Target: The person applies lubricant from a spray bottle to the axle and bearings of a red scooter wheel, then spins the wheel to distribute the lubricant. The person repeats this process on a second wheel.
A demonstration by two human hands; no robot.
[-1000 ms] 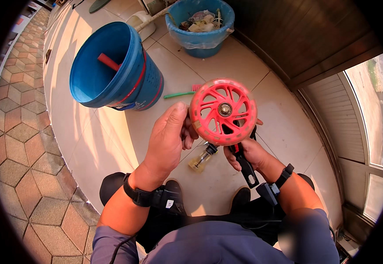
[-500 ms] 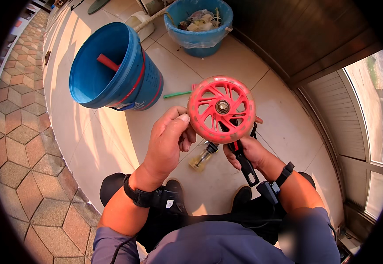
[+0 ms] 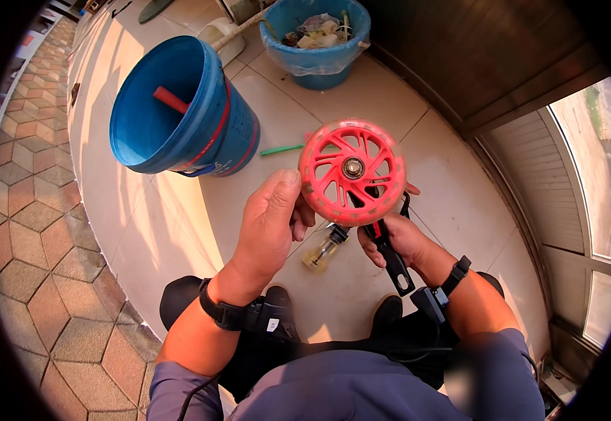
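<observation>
A red spoked wheel (image 3: 353,202) with a metal hub at its centre is held up in front of me, face toward me. My left hand (image 3: 269,217) is at its left rim, the thumb raised along the edge and the other fingers curled, partly hidden behind it. Below the wheel, my right hand (image 3: 402,242) is closed around a black handle (image 3: 392,263) with a hole at its end. The wheel hides where the handle leads. A clear yellowish piece with a dark shaft (image 3: 325,250) shows under the wheel, between my hands.
A blue bucket (image 3: 239,133) with a red stick-like thing inside stands at the left. Behind it is a lined blue bin (image 3: 326,77) of rubbish. A green stick (image 3: 282,149) lies on the tiled floor (image 3: 249,189). A dark panelled wall (image 3: 474,63) runs along the right.
My left thumb has lifted and turned more upright at the rim. The wheel has shifted slightly left and up. My right hand keeps its hold on the black handle.
</observation>
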